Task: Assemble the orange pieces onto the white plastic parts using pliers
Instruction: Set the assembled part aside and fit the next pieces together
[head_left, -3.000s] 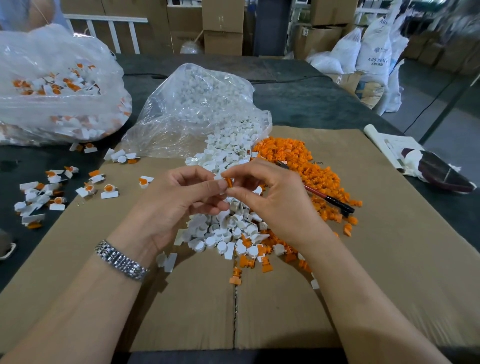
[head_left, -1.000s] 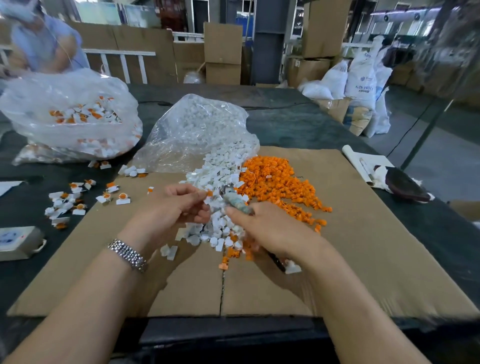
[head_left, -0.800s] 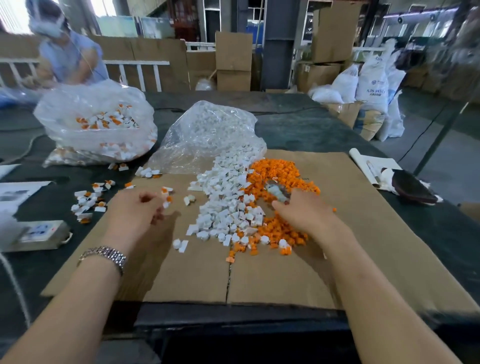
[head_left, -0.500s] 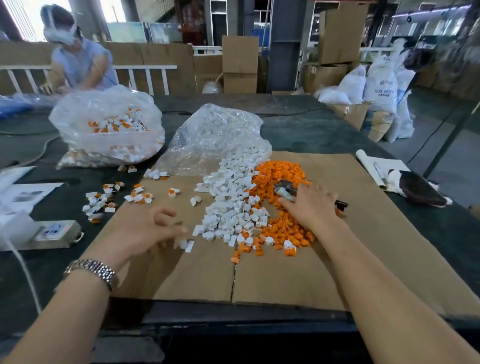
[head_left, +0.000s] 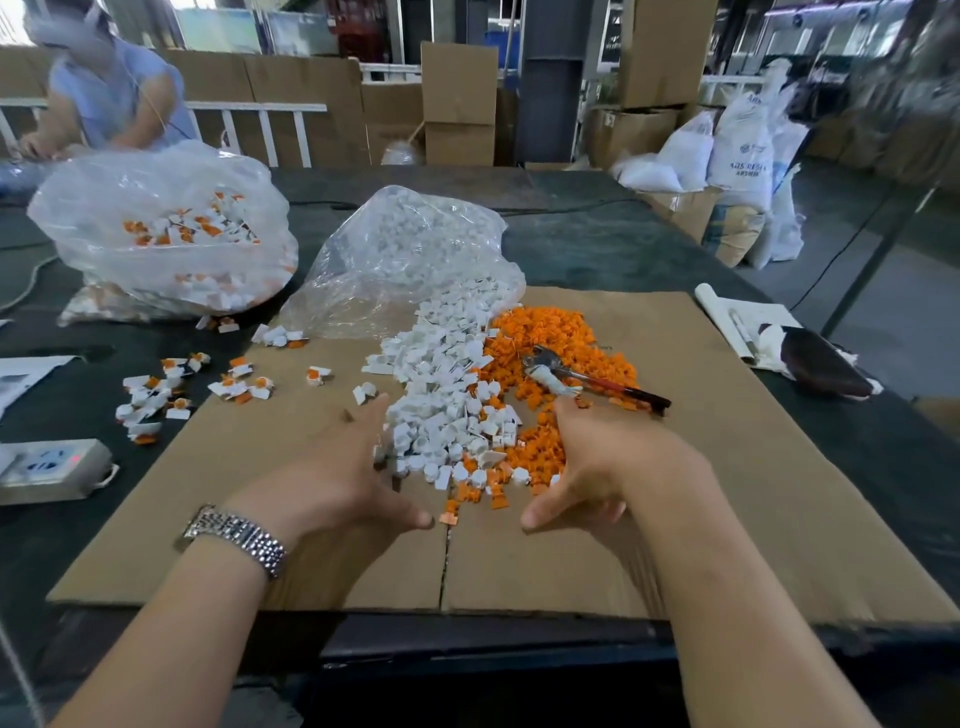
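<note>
A heap of white plastic parts (head_left: 447, 384) spills from a clear bag (head_left: 405, 260) onto the cardboard sheet (head_left: 727, 493). Beside it on the right lies a heap of orange pieces (head_left: 556, 338). The pliers (head_left: 587, 376) lie on the orange heap, red-black handles pointing right, no hand on them. My left hand (head_left: 337, 478) and my right hand (head_left: 597, 462) flank the near end of both heaps, fingers extended into the pieces, thumbs toward me. Neither hand holds anything that I can see.
Assembled white-and-orange parts (head_left: 171, 389) lie scattered at the left, with a second bag (head_left: 161, 234) of them behind. A power strip (head_left: 49, 467) sits at the left edge. Papers and a dark object (head_left: 821, 364) lie at the right. Another person (head_left: 104, 88) works at the far left.
The pliers left my right hand and now lie on the orange heap. My left hand dropped off an assembled part to the left, then both hands came in around the near end of the heaps.
</note>
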